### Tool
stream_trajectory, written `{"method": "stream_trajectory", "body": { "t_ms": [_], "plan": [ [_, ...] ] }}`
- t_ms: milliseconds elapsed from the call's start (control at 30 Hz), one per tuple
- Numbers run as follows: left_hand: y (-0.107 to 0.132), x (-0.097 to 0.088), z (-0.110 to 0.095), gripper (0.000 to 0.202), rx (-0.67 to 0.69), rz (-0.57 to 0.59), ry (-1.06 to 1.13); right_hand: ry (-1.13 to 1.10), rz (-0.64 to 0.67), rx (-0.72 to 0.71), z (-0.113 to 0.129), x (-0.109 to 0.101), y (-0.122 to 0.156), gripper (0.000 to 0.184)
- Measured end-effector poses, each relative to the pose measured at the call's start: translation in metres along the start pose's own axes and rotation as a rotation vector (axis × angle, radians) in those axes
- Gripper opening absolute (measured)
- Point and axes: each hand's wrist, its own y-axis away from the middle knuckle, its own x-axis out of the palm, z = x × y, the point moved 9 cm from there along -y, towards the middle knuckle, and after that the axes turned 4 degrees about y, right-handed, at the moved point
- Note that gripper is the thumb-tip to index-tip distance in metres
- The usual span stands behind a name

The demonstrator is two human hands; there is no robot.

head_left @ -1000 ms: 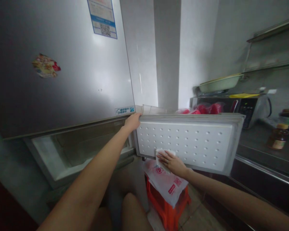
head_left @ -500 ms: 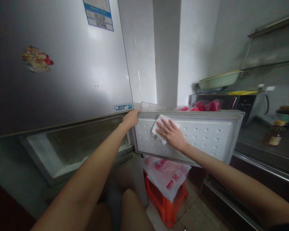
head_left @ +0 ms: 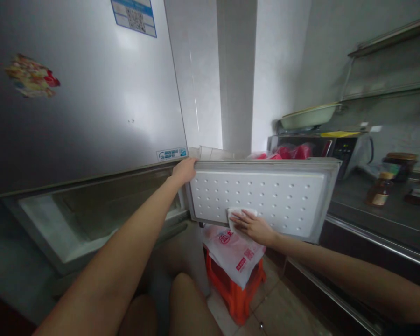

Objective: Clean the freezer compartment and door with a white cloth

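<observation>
The open fridge door (head_left: 259, 176) stands out to the right, its white dimpled inner side facing me. Near the hinge, my left hand (head_left: 185, 171) is closed over the door's top edge. My right hand (head_left: 254, 228) presses a white cloth (head_left: 234, 214) against the bottom edge of the door panel, fingers stretched over it. Part of the cloth is hidden beneath the palm. Left of the door is the open fridge compartment (head_left: 61, 228), partly covered by my left forearm. Above it, the silver upper fridge door (head_left: 101, 93) is closed.
Below the door, an orange stool (head_left: 240, 301) carries a white and red plastic bag (head_left: 231, 254). On the right counter (head_left: 353, 200) are a bottle (head_left: 380, 189), jars and a microwave (head_left: 343, 151). A pale green basin (head_left: 310, 116) rests on the microwave.
My right hand has moved the cloth down from the upper part of the door panel to its bottom edge. My left hand keeps its place on the door. The view has shifted slightly right.
</observation>
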Motion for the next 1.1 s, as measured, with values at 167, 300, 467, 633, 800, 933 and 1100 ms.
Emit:
{"method": "stream_trajectory", "body": {
  "t_ms": [167, 300, 467, 633, 800, 933, 1100],
  "plan": [
    [-0.001, 0.002, 0.001, 0.054, 0.002, -0.009, 0.01, 0.084, -0.006, 0.234, -0.073, -0.058, -0.044, 0.047],
    [-0.001, 0.004, 0.002, 0.055, 0.0, -0.009, 0.026, 0.114, -0.026, 0.376, -0.105, -0.085, -0.078, 0.049],
    [-0.001, 0.003, 0.003, 0.054, 0.001, -0.017, 0.038, 0.058, -0.009, 0.517, -0.102, -0.068, -0.126, 0.049],
    [0.0, 0.003, 0.001, 0.051, 0.007, -0.019, 0.024, -0.008, 0.013, 0.519, -0.088, -0.049, -0.176, 0.05],
    [0.0, 0.004, 0.002, 0.054, 0.003, -0.006, 0.017, -0.003, -0.015, 0.513, -0.09, -0.058, -0.16, 0.048],
    [-0.001, 0.005, 0.003, 0.057, 0.005, 0.002, 0.018, 0.074, -0.01, 0.592, -0.105, -0.081, -0.099, 0.05],
    [0.0, 0.004, 0.002, 0.058, 0.001, -0.005, 0.011, 0.195, -0.057, 0.761, -0.129, -0.123, -0.005, 0.057]
  ]
}}
